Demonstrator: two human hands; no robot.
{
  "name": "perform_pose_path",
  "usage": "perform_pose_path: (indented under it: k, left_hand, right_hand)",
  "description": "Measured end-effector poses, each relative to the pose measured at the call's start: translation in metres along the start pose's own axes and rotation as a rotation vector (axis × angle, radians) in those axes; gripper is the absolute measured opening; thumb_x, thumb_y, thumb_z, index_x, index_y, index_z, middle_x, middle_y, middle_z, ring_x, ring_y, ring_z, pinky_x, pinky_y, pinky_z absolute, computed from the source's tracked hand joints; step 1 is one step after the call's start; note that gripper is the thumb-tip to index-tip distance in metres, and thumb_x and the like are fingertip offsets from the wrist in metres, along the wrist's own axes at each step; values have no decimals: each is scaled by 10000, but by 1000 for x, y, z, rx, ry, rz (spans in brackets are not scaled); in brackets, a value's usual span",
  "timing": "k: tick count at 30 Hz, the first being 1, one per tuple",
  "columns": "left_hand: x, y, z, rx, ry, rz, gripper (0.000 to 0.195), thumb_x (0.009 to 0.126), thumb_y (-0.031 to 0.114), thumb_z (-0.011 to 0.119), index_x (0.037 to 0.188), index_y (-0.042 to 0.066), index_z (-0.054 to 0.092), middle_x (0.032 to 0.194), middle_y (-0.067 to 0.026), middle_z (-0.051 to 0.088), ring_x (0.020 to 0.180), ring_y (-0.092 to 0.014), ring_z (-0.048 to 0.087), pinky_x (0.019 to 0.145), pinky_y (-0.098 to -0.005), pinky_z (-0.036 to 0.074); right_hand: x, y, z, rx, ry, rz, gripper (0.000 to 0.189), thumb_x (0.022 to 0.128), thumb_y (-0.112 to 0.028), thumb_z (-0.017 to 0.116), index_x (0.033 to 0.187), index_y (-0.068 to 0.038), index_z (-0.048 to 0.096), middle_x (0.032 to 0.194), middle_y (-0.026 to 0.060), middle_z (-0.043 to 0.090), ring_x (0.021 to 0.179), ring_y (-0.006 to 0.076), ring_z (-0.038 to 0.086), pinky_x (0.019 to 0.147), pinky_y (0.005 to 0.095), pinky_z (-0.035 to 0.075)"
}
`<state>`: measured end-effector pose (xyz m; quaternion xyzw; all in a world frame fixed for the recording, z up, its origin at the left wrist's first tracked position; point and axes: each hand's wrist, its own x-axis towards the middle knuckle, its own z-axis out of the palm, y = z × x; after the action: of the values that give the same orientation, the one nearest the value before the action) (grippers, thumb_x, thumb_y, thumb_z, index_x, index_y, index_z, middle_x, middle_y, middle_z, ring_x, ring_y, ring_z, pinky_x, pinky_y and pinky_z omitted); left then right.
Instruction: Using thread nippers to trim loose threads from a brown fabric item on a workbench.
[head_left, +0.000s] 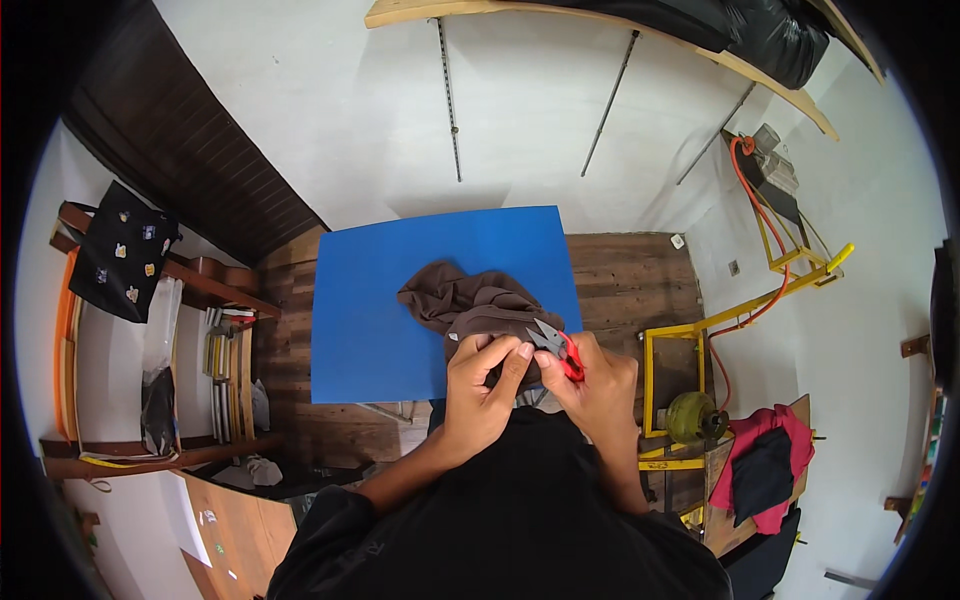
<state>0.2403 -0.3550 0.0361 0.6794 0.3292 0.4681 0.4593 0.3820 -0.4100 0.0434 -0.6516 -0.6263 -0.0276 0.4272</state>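
A brown cloth garment lies bunched on the blue tabletop, its near part drawn toward my body. My left hand pinches the garment's near edge between thumb and fingers. In my right hand are red-handled thread snips, their dark pointed blades parted and aimed up and left above the cloth. The two thumbs are close together at the fabric. What lies right under the fingertips is too small to make out.
To the left, a wooden shelf holds books, and a black tote bag hangs above. At the right stands a yellow metal frame with a green gas cylinder and an orange hose. Red cloth lies nearby.
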Motion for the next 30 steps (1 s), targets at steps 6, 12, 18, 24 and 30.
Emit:
perform_pose_path:
  k: [6,12,18,24,30]
  left_hand:
    - [-4,-1,1,-39,-3,13,123,885,79,633,922,-38,632,834,-80,570,759,-159,524,675,-275,412]
    - [-4,4,-2,-78,-53,-14,128,888,78,625,931,-43,622,854,-84,552,765,-161,514,695,-272,415]
    - [-3,0,-1,-101,-59,-33,134,887,79,624,938,-46,616,856,-87,546,779,-165,517,701,-272,416]
    - [-2,-2,-5,-87,-56,-11,147,884,77,626,958,-49,611,863,-91,553,793,-170,523,713,-274,421]
    - [1,-4,-9,-92,-44,-26,146,880,68,626,962,-51,607,867,-92,557,792,-170,532,716,-272,422]
  right_hand:
    - [-1,-1,2,42,32,12,296,813,-258,719,756,-35,534,490,90,463,403,248,500,409,341,378]
    - [1,-3,-4,-31,-14,-13,301,811,-290,722,761,-37,566,519,78,523,429,227,549,403,325,414]
    - [-5,1,6,12,-16,50,293,825,-273,713,758,-32,561,527,84,532,439,223,562,406,326,414]
    - [-5,-2,11,56,-7,72,281,841,-257,698,755,-29,558,524,97,538,444,231,567,410,334,416]
    - [-1,0,13,111,-83,112,254,853,-235,683,778,-26,560,552,117,556,467,259,576,427,345,428]
